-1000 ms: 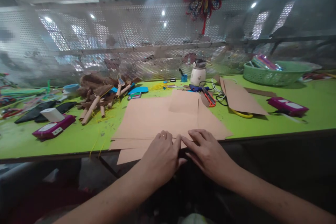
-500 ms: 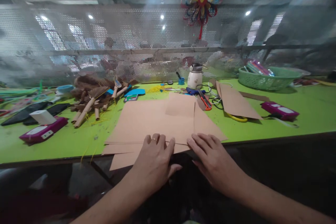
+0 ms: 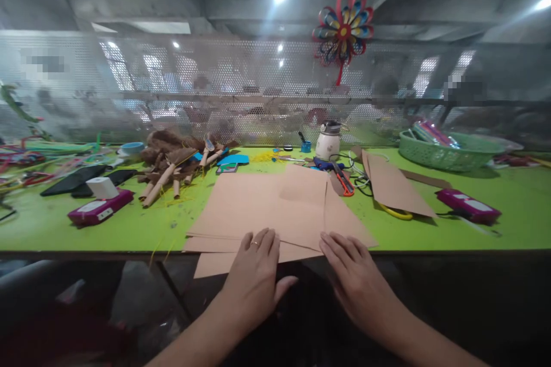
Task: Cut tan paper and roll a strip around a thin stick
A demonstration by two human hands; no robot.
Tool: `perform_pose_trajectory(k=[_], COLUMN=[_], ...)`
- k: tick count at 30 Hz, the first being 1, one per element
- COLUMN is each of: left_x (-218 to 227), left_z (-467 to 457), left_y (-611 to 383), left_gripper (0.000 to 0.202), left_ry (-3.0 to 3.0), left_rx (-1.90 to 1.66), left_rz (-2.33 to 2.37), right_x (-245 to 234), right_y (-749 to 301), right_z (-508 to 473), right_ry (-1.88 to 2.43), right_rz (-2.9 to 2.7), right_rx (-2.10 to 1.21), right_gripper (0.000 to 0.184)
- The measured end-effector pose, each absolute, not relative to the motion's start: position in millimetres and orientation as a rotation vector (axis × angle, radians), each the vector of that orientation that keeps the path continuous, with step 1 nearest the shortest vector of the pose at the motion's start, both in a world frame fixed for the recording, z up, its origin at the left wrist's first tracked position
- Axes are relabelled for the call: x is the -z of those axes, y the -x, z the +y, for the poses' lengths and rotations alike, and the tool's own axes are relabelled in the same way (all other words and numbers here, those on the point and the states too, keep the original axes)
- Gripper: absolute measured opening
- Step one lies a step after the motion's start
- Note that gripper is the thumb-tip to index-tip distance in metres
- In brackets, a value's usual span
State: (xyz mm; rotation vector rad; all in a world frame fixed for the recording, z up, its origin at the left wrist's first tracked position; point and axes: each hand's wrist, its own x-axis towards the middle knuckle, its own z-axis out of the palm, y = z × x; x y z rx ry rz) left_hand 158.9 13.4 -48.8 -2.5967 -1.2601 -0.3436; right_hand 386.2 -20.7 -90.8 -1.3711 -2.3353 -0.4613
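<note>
Several sheets of brown kraft paper [image 3: 245,200] lie loosely stacked at the near edge of the green table, the lowest ones jutting over the edge. A smaller piece of brown paper [image 3: 303,192] lies on the right part of the stack. My left hand [image 3: 258,269] rests with outstretched fingers on the near edge of the sheets, its thumb spread to the side; a ring is on one finger. On the right part of the near edge, my right hand [image 3: 355,269] lies with its fingers flat, its thumb mostly hidden. Neither hand grips anything.
A green table [image 3: 150,235] holds brown paper rolls [image 3: 161,183] at the left and two purple boxes [image 3: 101,206], one on each side. Behind the sheets are a box cutter [image 3: 343,179], a white bottle [image 3: 328,142] and folded brown paper [image 3: 396,183]. A green basket [image 3: 447,152] stands back right.
The camera view has shifted, so the scene sits lower and further right. My left fingers have drawn closer together on the paper; both hands remain at its near edge.
</note>
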Motion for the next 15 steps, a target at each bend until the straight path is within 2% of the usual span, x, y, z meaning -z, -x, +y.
perform_pose_trajectory(k=[3, 7, 11, 15], left_x=[28, 4, -3, 1], left_z=[21, 46, 66, 74], left_y=[-155, -157, -158, -155], left_gripper=[0.048, 0.036, 0.021, 0.012], left_ry=[2.688, 2.774, 2.845, 2.874], left_rx=[0.299, 0.110, -0.008, 0.118], left_rz=[-1.191, -0.932, -0.565, -0.655], right_x=[67, 26, 17, 32], right_y=[-387, -378, -359, -347], right_z=[-19, -7, 11, 26], right_ry=[1.368, 1.361, 1.362, 1.417], right_rz=[-2.378, -2.441, -2.489, -2.579], right_rx=[0.313, 0.074, 0.060, 0.174], right_gripper=[0.045, 0.014, 0.012, 0.015])
